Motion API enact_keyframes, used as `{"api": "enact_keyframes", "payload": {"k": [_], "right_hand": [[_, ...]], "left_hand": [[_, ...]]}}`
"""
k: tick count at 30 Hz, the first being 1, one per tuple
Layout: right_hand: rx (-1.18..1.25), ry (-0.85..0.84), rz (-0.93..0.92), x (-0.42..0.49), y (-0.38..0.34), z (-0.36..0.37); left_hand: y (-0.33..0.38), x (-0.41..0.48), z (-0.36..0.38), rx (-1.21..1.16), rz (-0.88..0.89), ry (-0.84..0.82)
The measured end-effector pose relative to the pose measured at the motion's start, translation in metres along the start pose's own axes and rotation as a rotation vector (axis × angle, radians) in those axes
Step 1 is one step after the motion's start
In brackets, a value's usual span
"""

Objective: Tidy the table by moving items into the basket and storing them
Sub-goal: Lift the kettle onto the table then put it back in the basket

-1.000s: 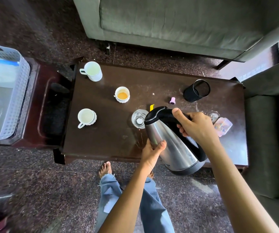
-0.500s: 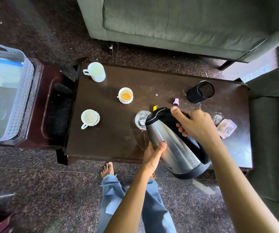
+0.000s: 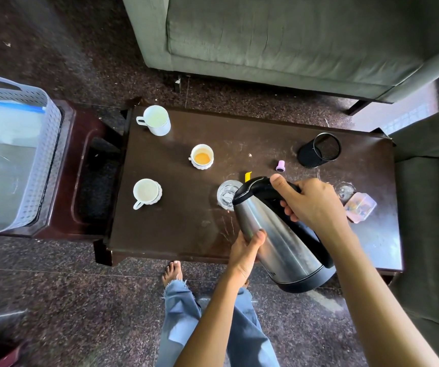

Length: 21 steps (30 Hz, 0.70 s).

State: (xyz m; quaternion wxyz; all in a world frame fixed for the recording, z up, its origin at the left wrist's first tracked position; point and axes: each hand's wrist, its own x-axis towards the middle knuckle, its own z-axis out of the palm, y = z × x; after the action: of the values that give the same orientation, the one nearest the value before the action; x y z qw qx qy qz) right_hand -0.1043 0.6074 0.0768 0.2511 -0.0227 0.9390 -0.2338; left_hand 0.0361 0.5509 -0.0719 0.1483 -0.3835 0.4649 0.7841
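Note:
A steel kettle (image 3: 279,239) with a black lid and handle hangs tilted over the front edge of the dark wooden table (image 3: 186,223). My right hand (image 3: 311,205) grips its handle. My left hand (image 3: 244,250) presses against its steel side from below. Its spout end is above a clear glass (image 3: 226,194). On the table stand a white mug (image 3: 156,120), a cup of orange liquid (image 3: 202,157) and a white cup (image 3: 146,192). The pale blue perforated basket (image 3: 43,154) sits at the far left on a side stool.
A black mesh holder (image 3: 319,151), a small purple cap (image 3: 281,166), a second glass (image 3: 345,190) and a pink plastic box (image 3: 360,207) lie on the table's right part. A grey sofa (image 3: 279,38) stands behind, an armchair (image 3: 430,207) at the right. My bare foot (image 3: 172,271) is below the table edge.
The kettle and both hands have stayed nearly in place, with the kettle tipped slightly more; the view has shifted a little to the left.

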Motion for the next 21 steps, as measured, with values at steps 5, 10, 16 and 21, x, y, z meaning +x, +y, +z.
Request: {"api": "enact_keyframes", "payload": {"k": [5, 10, 16, 21], "right_hand": [[-0.023, 0.021, -0.009, -0.001, -0.002, -0.001], [-0.044, 0.044, -0.029, -0.002, -0.003, -0.002], [-0.037, 0.046, -0.017, -0.003, -0.003, -0.004], [-0.047, 0.057, -0.022, -0.002, -0.003, -0.004]], "left_hand": [[0.001, -0.002, 0.002, -0.026, -0.005, 0.010], [0.003, -0.008, 0.005, -0.020, -0.016, -0.020], [0.008, -0.010, 0.007, -0.041, -0.014, -0.026], [0.012, -0.013, 0.009, -0.021, -0.035, -0.009]]}}
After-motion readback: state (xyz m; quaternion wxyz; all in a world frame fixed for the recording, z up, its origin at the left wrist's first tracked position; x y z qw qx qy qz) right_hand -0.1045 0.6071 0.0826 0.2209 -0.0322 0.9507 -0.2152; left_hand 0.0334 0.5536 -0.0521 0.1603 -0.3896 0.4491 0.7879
